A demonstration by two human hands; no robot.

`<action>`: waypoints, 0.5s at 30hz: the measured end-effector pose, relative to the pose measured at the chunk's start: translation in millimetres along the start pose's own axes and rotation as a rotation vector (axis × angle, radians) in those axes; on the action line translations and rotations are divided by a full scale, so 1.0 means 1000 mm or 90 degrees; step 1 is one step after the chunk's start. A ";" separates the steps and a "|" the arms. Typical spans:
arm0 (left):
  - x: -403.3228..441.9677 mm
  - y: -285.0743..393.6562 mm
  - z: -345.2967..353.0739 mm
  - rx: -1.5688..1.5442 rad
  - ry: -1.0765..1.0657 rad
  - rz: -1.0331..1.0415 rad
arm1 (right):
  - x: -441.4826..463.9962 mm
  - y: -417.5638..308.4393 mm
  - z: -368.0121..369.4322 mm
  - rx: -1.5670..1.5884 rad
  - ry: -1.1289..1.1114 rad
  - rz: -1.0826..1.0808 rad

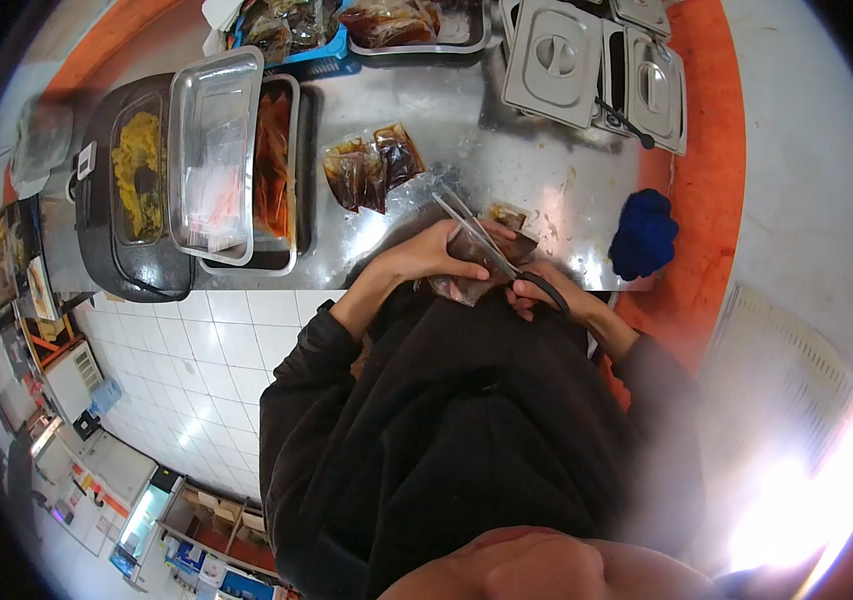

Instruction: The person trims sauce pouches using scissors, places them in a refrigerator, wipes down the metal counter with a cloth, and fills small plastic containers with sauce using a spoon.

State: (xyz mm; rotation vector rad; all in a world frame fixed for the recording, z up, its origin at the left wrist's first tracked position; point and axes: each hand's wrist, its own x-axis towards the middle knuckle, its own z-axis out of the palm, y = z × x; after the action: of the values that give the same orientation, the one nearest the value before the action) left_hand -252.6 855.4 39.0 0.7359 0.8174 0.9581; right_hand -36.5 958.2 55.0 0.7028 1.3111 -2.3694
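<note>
My left hand (436, 252) is closed on a clear plastic packet (467, 280) with dark brown contents, near the counter's front edge. In my right hand (544, 290) are black-handled scissors (499, 258), their long blades spread apart over the packet and pointing up and left. Just behind my hands lies another small packet (508, 216), partly hidden. Two dark sauce packets (374, 167) rest on the metal counter (446, 110), up and left of my hands.
Metal trays (178, 150) with packets and a black container (96, 250) with yellow food stand at the left. Lidded steel pans (551, 62) are at the back right, a dark blue cloth (643, 235) at the right. More packet trays (416, 48) line the back.
</note>
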 end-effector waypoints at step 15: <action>0.005 -0.016 0.009 0.044 0.004 -0.058 | 0.018 0.013 -0.002 0.063 0.034 -0.026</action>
State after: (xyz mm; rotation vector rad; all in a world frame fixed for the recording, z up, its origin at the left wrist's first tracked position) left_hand -236.6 852.5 29.1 0.7486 0.8853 0.8540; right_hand -43.9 952.8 35.1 0.7797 1.2478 -2.4783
